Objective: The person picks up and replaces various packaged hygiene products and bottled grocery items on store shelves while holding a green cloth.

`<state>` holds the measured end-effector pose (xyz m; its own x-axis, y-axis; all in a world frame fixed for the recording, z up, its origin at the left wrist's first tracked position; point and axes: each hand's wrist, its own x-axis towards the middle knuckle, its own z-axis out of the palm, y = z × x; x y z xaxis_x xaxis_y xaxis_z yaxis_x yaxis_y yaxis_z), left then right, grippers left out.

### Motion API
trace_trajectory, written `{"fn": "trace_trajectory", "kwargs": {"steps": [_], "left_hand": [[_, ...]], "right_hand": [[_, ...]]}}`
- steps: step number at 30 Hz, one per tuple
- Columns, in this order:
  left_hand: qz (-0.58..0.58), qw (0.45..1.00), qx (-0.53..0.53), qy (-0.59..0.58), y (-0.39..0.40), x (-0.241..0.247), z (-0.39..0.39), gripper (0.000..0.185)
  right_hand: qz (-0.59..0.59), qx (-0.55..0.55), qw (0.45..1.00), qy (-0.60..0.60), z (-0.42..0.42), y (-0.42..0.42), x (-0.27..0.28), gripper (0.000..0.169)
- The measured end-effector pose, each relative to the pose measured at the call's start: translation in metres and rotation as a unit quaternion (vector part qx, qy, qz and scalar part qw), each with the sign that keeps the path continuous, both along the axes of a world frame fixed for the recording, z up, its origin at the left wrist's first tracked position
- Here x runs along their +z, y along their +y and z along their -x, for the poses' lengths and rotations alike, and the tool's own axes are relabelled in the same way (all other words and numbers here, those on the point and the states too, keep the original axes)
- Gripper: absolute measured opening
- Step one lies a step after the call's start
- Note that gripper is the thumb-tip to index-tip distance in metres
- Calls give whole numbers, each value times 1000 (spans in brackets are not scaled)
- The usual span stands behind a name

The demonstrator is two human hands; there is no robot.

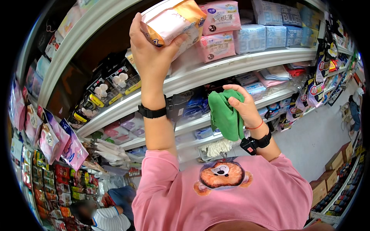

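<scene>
My left hand [151, 47] grips a white and orange plastic-wrapped package [173, 21], raised at the level of the upper shelf [245, 61]. Its thumb presses the near side of the wrapping. Bunched in my right hand [245, 105] is a green cloth [227, 114], held in front of the lower shelves with a fold hanging down. To the right of the raised package, pink packs of sanitary pads [218, 46] are stacked in two layers. Black Kotex packs [118, 78] stand on the same shelf, left of my left forearm.
Blue and white packs [250, 39] fill the shelf further right. Packets hang from the shelf ends at the left [73, 147] and right [315, 89]. A person in a striped shirt [111, 218] is at the lower left. Cardboard boxes [319, 192] line the aisle at right.
</scene>
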<state>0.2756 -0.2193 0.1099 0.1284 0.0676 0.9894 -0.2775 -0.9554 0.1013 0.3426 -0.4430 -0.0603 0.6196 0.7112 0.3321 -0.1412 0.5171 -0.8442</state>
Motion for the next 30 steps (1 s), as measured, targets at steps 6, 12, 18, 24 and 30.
{"fn": "trace_trajectory", "kwargs": {"steps": [6,12,18,24,30], "left_hand": [[35,995,-45,76,-19,12,-3,94],[102,981,-117,115,7,17,8,95],[42,985,-15,169,17,28,9,94],[10,988,31,151,22,19,-3,92],[58,960,108,250,9,22,0,86]], "right_hand": [[-13,19,1000,-2,-7,-7,-6,45],[-6,31,999,-4,-6,-14,-8,49],[8,15,999,-33,-8,-12,-12,49],[-5,40,999,-25,-8,-9,-13,49],[-1,51,998,-20,-9,-6,-15,48]]}}
